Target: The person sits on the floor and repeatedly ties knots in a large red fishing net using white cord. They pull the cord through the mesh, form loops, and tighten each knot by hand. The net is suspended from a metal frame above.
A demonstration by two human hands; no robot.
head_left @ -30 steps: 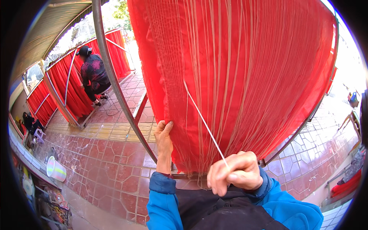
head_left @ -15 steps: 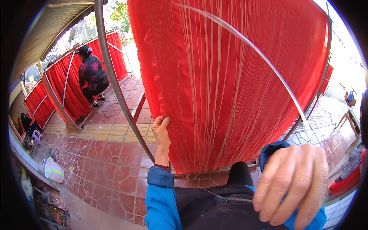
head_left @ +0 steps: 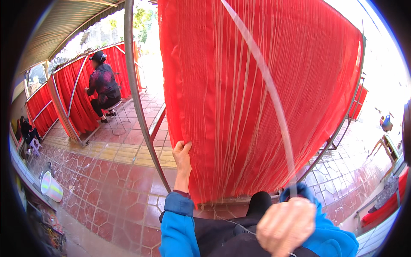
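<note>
A wide red cloth [head_left: 205,107] hangs in front of me, with many long pale threads [head_left: 234,103] running loosely down its face. At the cloth's lower left edge my left hand [head_left: 183,157] pinches the fabric between thumb and fingers. My right hand [head_left: 287,225] is closed in a fist low over my lap, slightly blurred. From it a long, thin whitish rod [head_left: 267,79] rises in a bent line across the cloth to the top of the view. A loose thread [head_left: 233,222] trails over my dark apron [head_left: 214,240].
A metal pole [head_left: 133,81] stands just left of the cloth. Further left, a person [head_left: 103,83] sits on a stool before another hung red cloth [head_left: 70,92]. A striped bucket [head_left: 52,187] stands on the tiled floor [head_left: 98,197]; a wooden rack [head_left: 390,147] is at right.
My right hand has moved left and down with the rod, which now stands steeper across the cloth. My left hand keeps its pinch on the edge. The view has shifted slightly.
</note>
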